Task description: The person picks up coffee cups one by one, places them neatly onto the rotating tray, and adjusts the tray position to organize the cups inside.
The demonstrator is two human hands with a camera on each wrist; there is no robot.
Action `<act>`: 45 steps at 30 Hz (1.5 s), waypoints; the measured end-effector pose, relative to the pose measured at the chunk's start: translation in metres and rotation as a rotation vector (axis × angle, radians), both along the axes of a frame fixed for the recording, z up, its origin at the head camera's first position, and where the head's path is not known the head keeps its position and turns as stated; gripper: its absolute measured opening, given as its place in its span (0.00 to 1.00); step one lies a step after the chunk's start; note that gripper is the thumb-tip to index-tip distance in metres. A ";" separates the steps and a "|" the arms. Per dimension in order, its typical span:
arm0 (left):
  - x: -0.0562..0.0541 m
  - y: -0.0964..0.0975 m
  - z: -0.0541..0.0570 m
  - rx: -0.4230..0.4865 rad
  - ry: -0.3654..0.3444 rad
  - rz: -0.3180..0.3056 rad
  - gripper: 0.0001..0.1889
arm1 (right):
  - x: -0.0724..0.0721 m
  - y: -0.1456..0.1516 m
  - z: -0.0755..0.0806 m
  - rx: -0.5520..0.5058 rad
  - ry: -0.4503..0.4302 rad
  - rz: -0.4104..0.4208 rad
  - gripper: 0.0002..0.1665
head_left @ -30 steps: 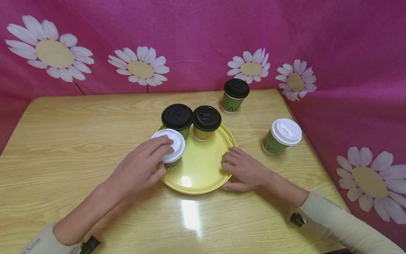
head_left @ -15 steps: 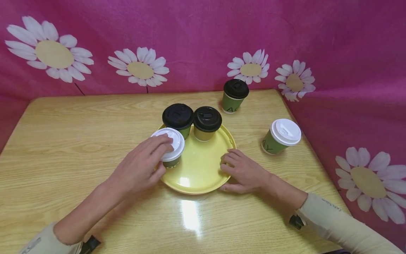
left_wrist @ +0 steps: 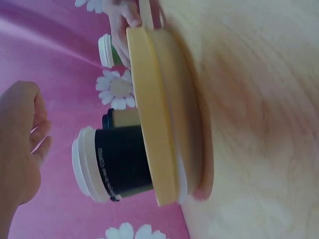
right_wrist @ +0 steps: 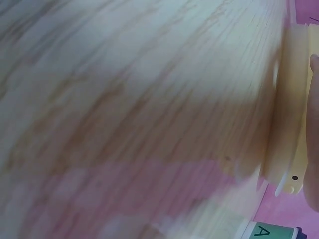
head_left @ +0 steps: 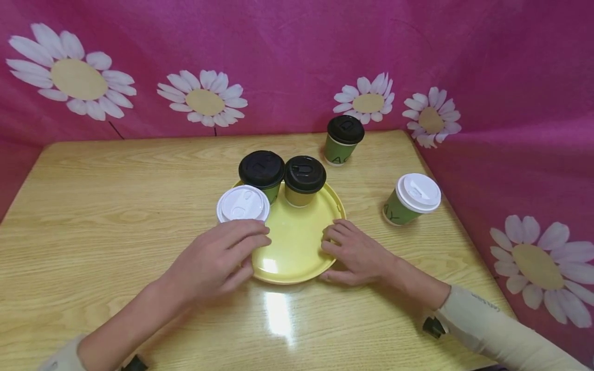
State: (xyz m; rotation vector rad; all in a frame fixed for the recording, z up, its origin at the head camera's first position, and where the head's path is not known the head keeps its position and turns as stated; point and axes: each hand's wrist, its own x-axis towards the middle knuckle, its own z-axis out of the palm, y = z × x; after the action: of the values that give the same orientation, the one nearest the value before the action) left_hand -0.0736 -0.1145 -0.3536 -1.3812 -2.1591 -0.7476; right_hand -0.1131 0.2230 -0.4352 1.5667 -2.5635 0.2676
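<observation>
One pink cloth (head_left: 287, 41) stands behind and to the right, printed with five daisies (head_left: 79, 79) in the head view. Before it lies one wood-grained surface (head_left: 116, 206). On that sits one tray (head_left: 297, 247), round, yellow and glossy, with a low raised rim; it holds three cups, all upright, grouped along its left and back.

There are two hands, well apart. The right hand (head_left: 357, 252) is curled over the tray's right rim, gripping it. The left hand (head_left: 213, 257) is at the tray's near left, its fingers loosely bent round nothing; the left wrist view shows a gap between it and the nearest cup.

That nearest cup (head_left: 243, 203) has a white lid and a dark body with small pale print. Behind it on the tray, a green cup (head_left: 262, 172) and a tan cup (head_left: 303, 180), both black-lidded, stand side by side. Two more green cups are off the tray: one black-lidded (head_left: 342, 139) at the back right, one white-lidded (head_left: 410, 201) farther right, lettered "Y". Lids hide the insides of all five.
</observation>
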 end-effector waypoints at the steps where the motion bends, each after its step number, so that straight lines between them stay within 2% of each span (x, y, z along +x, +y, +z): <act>1: 0.002 0.002 0.000 -0.001 0.005 -0.012 0.17 | 0.001 0.000 0.000 -0.002 0.000 -0.003 0.28; 7: 0.009 0.012 -0.008 -0.011 0.031 -0.084 0.16 | 0.003 -0.002 0.001 -0.006 0.003 -0.010 0.28; 10: 0.012 0.015 -0.013 -0.068 -0.006 -0.108 0.16 | 0.004 -0.004 0.001 -0.009 0.008 -0.016 0.28; 13: 0.014 0.017 -0.019 -0.151 -0.062 -0.110 0.20 | 0.006 -0.004 0.001 -0.022 0.017 -0.019 0.28; 15: 0.016 0.017 -0.024 -0.214 -0.105 -0.099 0.24 | 0.007 -0.005 0.001 -0.028 0.021 -0.022 0.28; 19: 0.019 0.017 -0.033 -0.291 -0.175 -0.074 0.23 | 0.008 -0.005 0.000 -0.043 0.028 -0.025 0.28; 25: 0.022 0.019 -0.041 -0.340 -0.217 -0.042 0.21 | 0.010 -0.007 -0.001 -0.061 0.038 -0.032 0.28; 29: 0.022 0.019 -0.046 -0.382 -0.240 -0.016 0.23 | 0.012 -0.009 -0.001 -0.060 0.032 -0.043 0.28; 45: 0.020 0.022 -0.060 -0.444 -0.192 0.065 0.21 | 0.016 -0.011 -0.002 -0.059 0.025 -0.058 0.28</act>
State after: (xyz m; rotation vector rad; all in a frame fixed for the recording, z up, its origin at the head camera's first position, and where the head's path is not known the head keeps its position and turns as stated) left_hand -0.0539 -0.0929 -0.4136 -1.4870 -2.6223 -0.4006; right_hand -0.0971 0.2125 -0.4370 1.4641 -2.5521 0.3125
